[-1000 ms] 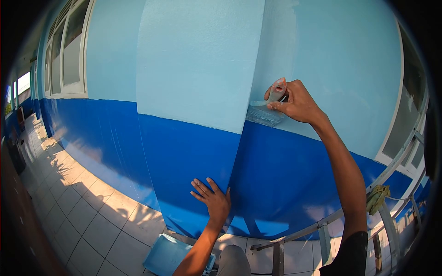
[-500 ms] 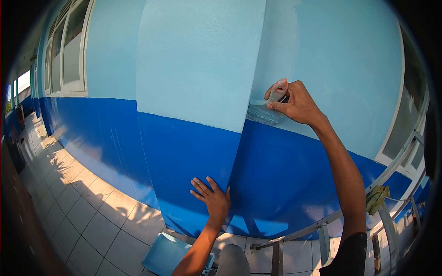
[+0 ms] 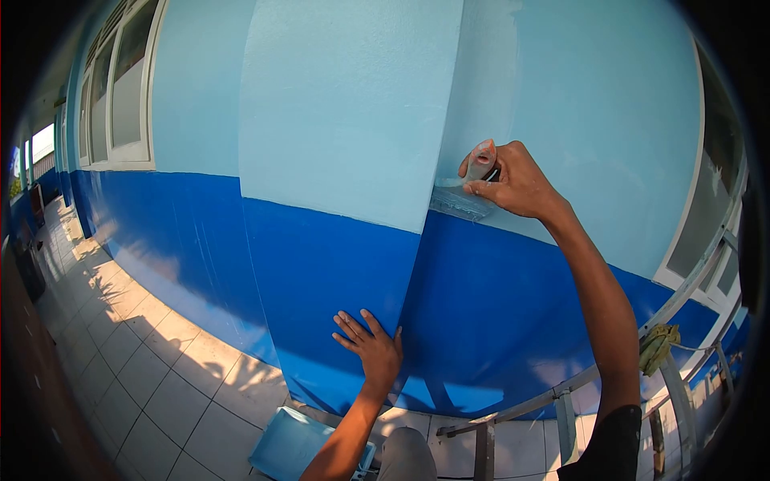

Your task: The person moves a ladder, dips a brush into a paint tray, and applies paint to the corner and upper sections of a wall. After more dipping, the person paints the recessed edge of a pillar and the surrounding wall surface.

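Observation:
My right hand (image 3: 517, 180) grips a paintbrush (image 3: 480, 164) by its handle. The brush's wide bristles, coated in light blue paint, press on the wall just above the line where light blue meets dark blue, close to the inner corner beside the pillar. Lower down, my left hand (image 3: 371, 349) rests with fingers spread on the dark blue part of the pillar (image 3: 329, 280), near its right edge. It holds nothing. Both colours of the wall (image 3: 593, 136) show around the brush.
A light blue paint tray (image 3: 289, 445) sits on the tiled floor (image 3: 164, 409) below my left arm. To the right a ladder (image 3: 565, 421) lies along the wall, with a greenish cloth (image 3: 659, 346) on it. Windows (image 3: 120, 88) flank the wall.
Almost nothing differs. The paintbrush handle has shifted very slightly left and down, its bristles still against the wall by the corner. My left hand stays on the pillar.

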`<state>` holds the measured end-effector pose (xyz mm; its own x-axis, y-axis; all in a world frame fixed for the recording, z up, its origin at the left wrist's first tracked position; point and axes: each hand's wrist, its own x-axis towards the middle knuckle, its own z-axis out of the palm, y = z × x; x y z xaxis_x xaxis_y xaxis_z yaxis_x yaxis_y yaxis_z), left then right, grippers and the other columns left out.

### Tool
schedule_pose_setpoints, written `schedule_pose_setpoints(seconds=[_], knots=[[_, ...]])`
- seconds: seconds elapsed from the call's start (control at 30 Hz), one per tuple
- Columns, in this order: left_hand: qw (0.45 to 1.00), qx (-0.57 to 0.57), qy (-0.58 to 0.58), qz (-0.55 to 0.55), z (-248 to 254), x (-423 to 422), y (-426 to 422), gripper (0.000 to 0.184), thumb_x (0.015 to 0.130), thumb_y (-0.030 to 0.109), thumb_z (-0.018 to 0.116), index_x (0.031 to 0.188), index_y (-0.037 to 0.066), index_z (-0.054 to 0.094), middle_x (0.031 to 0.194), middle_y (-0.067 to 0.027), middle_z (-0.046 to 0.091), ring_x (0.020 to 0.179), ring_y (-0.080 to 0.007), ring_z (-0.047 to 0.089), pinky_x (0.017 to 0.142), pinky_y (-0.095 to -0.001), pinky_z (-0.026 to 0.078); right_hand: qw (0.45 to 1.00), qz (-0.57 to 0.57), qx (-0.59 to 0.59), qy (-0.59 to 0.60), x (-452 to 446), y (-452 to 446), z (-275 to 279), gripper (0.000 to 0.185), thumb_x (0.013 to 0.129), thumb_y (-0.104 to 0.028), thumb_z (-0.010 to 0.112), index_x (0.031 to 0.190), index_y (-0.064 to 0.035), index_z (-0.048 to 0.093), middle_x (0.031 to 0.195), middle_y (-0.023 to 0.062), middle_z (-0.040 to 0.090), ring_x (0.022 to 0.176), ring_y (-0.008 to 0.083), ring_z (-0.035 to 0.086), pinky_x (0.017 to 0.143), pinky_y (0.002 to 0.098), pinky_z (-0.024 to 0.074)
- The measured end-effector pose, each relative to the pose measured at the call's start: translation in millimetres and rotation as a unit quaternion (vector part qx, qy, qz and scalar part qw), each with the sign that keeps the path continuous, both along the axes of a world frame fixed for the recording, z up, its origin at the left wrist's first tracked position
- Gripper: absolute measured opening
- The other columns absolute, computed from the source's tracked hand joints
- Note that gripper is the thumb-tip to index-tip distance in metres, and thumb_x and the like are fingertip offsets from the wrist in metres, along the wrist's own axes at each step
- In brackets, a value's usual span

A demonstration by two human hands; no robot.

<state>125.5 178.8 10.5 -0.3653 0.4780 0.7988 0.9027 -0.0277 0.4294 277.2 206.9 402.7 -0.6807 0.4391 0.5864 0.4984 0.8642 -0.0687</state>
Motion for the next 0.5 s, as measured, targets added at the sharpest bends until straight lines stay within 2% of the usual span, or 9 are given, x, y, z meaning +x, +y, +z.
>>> schedule_pose_setpoints(seconds=[0.07, 0.17, 0.27, 0.5], knots=[[1.0, -0.004, 0.0, 0.001, 0.1, -1.1, -1.2, 0.101, 0.094, 0.032, 0.065, 0.151, -0.011, -0.007, 0.147, -0.052, -0.011, 0.14, -0.0658, -0.013, 0.104, -0.0794, -0.004, 0.998, 0.026, -0.02, 0.062, 0.7, 1.9, -1.2, 0.01, 0.073, -0.005, 0.075, 0.08, -0.0023, 0.069, 0.069, 0.0105, 0.067, 0.063, 0.0182, 0.063, 0.062, 0.0334, 0.0489], [1.0, 0.0, -0.001, 0.001, 2.3, 0.5, -1.8, 0.101, 0.094, 0.032, 0.065, 0.151, -0.011, -0.008, 0.147, -0.0521, -0.01, 0.14, -0.0659, -0.013, 0.104, -0.0793, -0.004, 1.0, 0.005, -0.002, 0.017, -0.3, -2.2, 1.6, 0.011, 0.073, -0.006, 0.076, 0.08, -0.0014, 0.069, 0.068, 0.0109, 0.067, 0.063, 0.018, 0.063, 0.062, 0.0333, 0.0486], [1.0, 0.003, 0.0, 0.0, 1.2, -0.7, -1.6, 0.102, 0.094, 0.031, 0.065, 0.151, -0.01, -0.008, 0.147, -0.0522, -0.01, 0.14, -0.0659, -0.012, 0.104, -0.0794, -0.004, 0.999, -0.007, -0.029, 0.031, -0.5, -4.9, 2.1, 0.011, 0.073, -0.006, 0.076, 0.081, -0.0024, 0.07, 0.069, 0.0108, 0.067, 0.064, 0.0181, 0.063, 0.062, 0.0331, 0.0486], [1.0, 0.003, 0.001, 0.006, 3.7, 0.6, -3.0, 0.103, 0.093, 0.031, 0.066, 0.151, -0.01, -0.008, 0.147, -0.0516, -0.01, 0.14, -0.0655, -0.012, 0.104, -0.0796, -0.003, 1.0, 0.001, -0.006, 0.016, -0.4, -4.2, 1.9, 0.01, 0.073, -0.005, 0.075, 0.08, -0.0022, 0.069, 0.069, 0.0107, 0.067, 0.062, 0.018, 0.063, 0.062, 0.0328, 0.0488]])
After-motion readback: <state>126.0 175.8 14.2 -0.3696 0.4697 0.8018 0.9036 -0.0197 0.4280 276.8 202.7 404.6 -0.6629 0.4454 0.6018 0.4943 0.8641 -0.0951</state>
